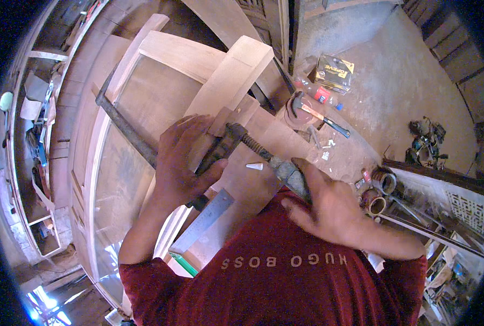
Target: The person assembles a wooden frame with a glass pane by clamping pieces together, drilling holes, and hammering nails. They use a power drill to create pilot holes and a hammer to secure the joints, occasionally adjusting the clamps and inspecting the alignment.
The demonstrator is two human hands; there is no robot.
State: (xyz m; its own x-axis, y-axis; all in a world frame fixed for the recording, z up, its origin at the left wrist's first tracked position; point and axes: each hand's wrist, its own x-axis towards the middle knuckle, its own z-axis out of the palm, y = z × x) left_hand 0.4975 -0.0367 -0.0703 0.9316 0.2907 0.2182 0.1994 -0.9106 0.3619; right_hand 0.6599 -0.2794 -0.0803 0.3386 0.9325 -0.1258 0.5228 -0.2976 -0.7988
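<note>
Dark red shirt cloth [285, 282] bulges up near the screw clamp [253, 145], which lies across the wooden frame [182, 51]. The right hand [331, 204] half-curls at the handle [287, 171], the left hand [185, 157] spreads over the clamp's head, thumb apart; how firmly either grips, I cannot tell. Uneven pressure could skew the small block [218, 122] beside the screw's tip, or pinch the nearby left fingers.
</note>
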